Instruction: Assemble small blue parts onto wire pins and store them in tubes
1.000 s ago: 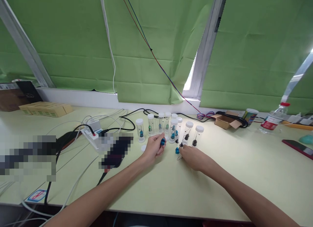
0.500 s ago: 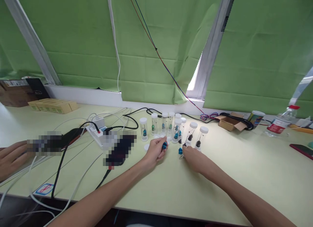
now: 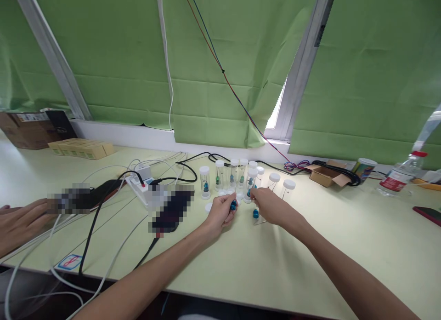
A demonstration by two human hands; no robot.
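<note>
My left hand [image 3: 219,213] is closed around a small shiny blue piece [image 3: 233,204], just above the table. My right hand [image 3: 271,206] reaches over the front of a group of clear tubes with white caps, its fingertips pinched together beside a tube. Whatever lies between those fingertips is too small to make out. Under that hand a second small blue piece [image 3: 255,214] with a thin wire lies on the table. One upright capped tube [image 3: 205,184] at the group's left contains a blue piece. Other tubes hold green or blue pieces, and the right hand partly covers two at the right.
A white power strip [image 3: 143,191] with cables and a pixelated dark phone [image 3: 174,210] lie to the left. Another person's hand [image 3: 25,223] rests at far left. Rightward are an open cardboard box [image 3: 322,175], a printed can [image 3: 364,170] and a water bottle [image 3: 396,177].
My right hand has moved up and slightly left, from the table in front of the tubes to the tubes themselves. The left hand keeps its hold on the blue piece.
</note>
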